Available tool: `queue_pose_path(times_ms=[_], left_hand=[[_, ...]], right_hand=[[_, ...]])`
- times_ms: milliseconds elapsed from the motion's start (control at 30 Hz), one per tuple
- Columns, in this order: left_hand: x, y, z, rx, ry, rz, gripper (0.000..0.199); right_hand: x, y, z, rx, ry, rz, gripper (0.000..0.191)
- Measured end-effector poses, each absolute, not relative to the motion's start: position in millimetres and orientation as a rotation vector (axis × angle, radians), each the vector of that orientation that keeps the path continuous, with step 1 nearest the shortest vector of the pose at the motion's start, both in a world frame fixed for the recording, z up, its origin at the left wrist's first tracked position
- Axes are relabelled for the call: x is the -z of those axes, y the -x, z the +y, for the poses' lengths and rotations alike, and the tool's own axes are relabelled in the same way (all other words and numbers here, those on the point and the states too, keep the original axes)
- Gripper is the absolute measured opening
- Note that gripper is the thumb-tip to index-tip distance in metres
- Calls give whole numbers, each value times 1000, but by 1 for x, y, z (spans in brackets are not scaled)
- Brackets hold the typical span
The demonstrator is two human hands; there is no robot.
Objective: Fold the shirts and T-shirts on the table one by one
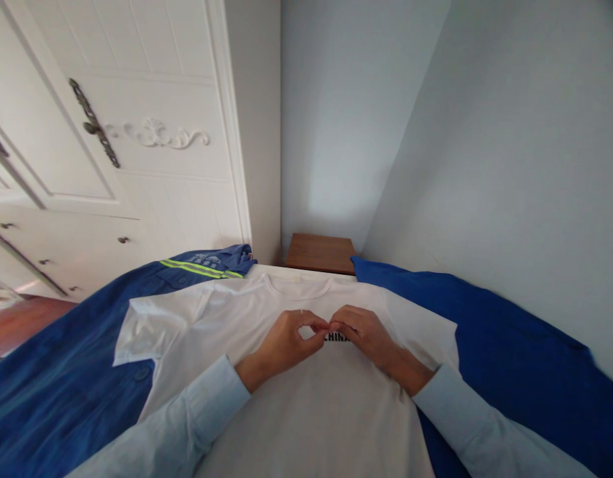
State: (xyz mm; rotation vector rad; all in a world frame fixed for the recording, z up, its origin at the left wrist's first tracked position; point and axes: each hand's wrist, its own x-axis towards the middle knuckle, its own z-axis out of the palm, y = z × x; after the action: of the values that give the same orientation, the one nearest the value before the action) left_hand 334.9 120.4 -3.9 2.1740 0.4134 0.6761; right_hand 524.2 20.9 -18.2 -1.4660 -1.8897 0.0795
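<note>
A white T-shirt [296,405] lies spread out, its neckline at the far side and black letters reading "CHINA" on the chest. Over the print, my left hand [289,340] has thumb and index finger pinched together. My right hand [363,332] is closed too, its fingertips meeting those of the left. Whatever is between the fingertips, if anything, is too small to make out. Part of the lettering is covered by my hands. Both forearms wear light blue sleeves.
Dark blue clothing [52,372] with a yellow-green stripe lies at the left. Blue fabric [515,358] extends along the right, beside a grey wall [525,166]. A brown wooden surface [320,252] stands beyond the shirt, and a white cabinet [176,179] rises at the left.
</note>
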Motion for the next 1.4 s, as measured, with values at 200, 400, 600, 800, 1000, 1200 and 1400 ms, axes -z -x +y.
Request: queue_pose_path(times_ms=[200,400,600,800,1000,1200,1400], left_hand=[[5,-335,121,-649,-2267,400,17],[9,-334,123,-701,-2449,388,13],[7,-336,122,-727,-2480,392,10],[10,-336,126,-733,-2517,414,10],[10,-339,131,-876,-2213,509,14],[6,-342,140,-994,-1897,683,25],[3,-341,144,-990,-1852,681,28]], right_hand=[[21,-526,21,-32,1466,-1955,46],[24,-528,23,-12,1462,-1980,44],[21,-526,22,0,1477,-1995,47],[18,-525,22,18,1461,-1984,44],[17,-523,22,28,1418,-1919,31],[23,-524,24,27,1364,-1957,27],[26,-524,24,-60,1457,-1927,28]])
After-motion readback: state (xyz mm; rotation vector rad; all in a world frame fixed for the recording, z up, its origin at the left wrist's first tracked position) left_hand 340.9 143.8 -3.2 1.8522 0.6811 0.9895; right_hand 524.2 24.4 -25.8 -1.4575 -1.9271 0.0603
